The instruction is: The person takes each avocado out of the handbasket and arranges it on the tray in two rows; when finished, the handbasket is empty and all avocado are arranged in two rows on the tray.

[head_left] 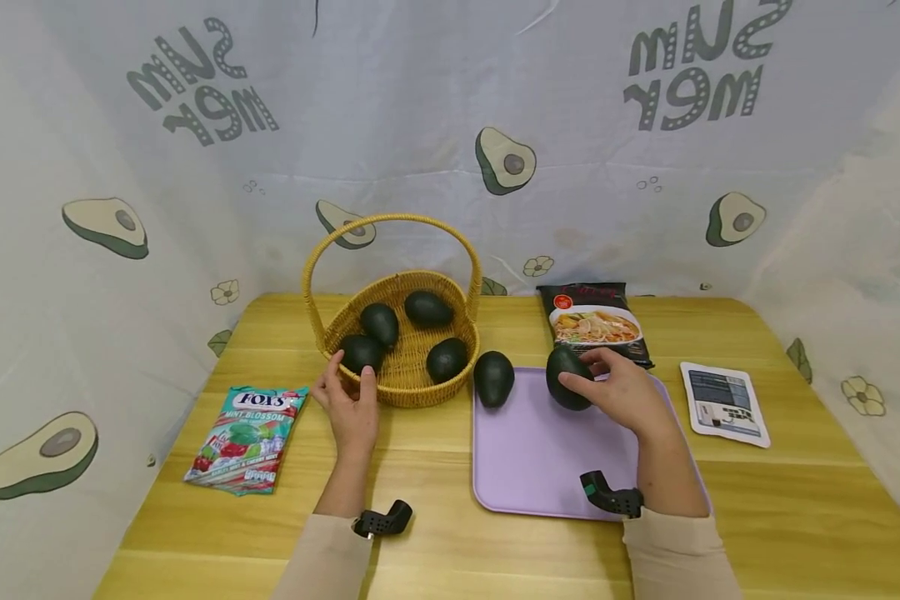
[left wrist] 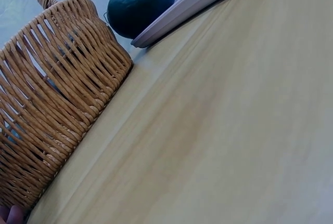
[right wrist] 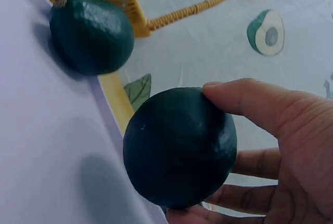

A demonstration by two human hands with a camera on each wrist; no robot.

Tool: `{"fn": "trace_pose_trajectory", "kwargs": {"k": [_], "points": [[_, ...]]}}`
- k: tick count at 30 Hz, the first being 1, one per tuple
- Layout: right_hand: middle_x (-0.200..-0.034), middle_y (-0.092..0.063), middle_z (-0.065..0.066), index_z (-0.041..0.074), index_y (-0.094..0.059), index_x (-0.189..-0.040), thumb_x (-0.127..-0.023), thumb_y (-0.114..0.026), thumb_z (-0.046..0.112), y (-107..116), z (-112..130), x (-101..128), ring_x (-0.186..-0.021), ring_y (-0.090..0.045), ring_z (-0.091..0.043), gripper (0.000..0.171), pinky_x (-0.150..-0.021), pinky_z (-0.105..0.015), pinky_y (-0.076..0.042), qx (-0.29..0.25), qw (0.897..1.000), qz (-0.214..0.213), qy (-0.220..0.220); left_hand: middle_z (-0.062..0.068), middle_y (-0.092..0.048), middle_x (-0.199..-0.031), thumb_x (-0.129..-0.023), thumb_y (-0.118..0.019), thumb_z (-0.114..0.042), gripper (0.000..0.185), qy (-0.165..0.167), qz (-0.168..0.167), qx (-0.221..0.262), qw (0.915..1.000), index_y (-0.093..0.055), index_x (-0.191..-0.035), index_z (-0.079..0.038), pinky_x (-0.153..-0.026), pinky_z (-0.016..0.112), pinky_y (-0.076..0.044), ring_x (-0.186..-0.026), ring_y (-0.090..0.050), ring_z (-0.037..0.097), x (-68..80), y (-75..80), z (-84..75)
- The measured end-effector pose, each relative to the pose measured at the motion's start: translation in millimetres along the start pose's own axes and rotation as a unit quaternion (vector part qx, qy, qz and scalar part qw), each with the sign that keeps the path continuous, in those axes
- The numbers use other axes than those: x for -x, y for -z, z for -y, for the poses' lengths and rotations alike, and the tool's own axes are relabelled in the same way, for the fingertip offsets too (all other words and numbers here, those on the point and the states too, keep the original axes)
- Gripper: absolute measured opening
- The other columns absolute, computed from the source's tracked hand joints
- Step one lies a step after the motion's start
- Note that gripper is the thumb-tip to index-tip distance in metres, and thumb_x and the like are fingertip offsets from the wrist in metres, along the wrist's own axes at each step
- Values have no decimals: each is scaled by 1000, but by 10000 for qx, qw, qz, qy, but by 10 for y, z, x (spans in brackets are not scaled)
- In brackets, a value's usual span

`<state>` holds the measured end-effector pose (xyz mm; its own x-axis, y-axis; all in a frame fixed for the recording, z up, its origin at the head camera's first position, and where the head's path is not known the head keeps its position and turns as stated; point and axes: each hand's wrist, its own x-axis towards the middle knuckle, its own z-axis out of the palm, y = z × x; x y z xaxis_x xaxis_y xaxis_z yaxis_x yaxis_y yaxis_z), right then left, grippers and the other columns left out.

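My right hand [head_left: 621,392] holds a dark green avocado [head_left: 567,379] between thumb and fingers. In the right wrist view this avocado [right wrist: 179,148] hangs above the tray, its shadow on the tray surface. Another avocado [head_left: 493,379] lies at the lilac tray's [head_left: 547,467] upper left corner. My left hand [head_left: 351,412] is at the front left rim of the yellow wicker basket [head_left: 412,398], thumb and index finger spread beside an avocado [head_left: 362,353] inside. Several avocados lie in the basket. The left wrist view shows fingertips [left wrist: 11,214] low against the basket's outer side.
A Fox's candy bag [head_left: 247,442] lies left of the basket. Behind the tray is a black noodle packet [head_left: 596,323], and a white packet [head_left: 724,404] lies to its right. The basket's tall handle [head_left: 393,218] arches upward. A printed curtain [head_left: 420,100] surrounds the wooden table.
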<state>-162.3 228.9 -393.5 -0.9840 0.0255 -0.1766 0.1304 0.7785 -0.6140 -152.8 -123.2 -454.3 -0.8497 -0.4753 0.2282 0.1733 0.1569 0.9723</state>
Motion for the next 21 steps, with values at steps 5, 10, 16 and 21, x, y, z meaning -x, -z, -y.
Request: {"fn": "trace_pose_trajectory", "kwargs": {"k": [5, 10, 16, 21], "points": [[-119, -50, -21, 5, -47, -126, -77, -59, 65, -10, -107, -50, -85, -60, -23, 79, -68, -37, -48, -56, 9993, 278, -226, 19, -22, -121, -93, -57, -24, 51, 56, 17, -80, 10000, -38, -138, -11, -72, 27, -40, -88, -43, 23, 4, 23, 4], [-117, -52, -22, 0, -46, -123, -77, -60, 63, -47, -142, -79, -78, -62, -18, 79, -66, -33, -51, -255, 9981, 443, -350, 13, -22, -121, -90, -58, -35, 53, 81, -22, -64, 9999, -39, -138, -22, -72, 27, -40, -88, -44, 21, -59, 18, 237], [-117, -51, -26, -3, -44, -125, -79, -60, 60, -65, -157, -76, -84, -60, -23, 80, -65, -32, -52, -383, 9967, 523, -487, 3, -22, -118, -86, -59, -47, 56, 84, -94, -29, 9999, -41, -135, -29, -73, 29, -41, -88, -47, 19, -95, -11, 399], [-113, -54, -26, -2, -42, -128, -81, -54, 63, -63, -177, -90, -73, -63, -20, 81, -61, -32, -51, -235, 9969, 515, -541, 2, -22, -118, -86, -59, -48, 56, 51, -106, -22, 9999, -41, -135, -28, -73, 29, -41, -88, -47, 20, -100, -23, 393]]}}
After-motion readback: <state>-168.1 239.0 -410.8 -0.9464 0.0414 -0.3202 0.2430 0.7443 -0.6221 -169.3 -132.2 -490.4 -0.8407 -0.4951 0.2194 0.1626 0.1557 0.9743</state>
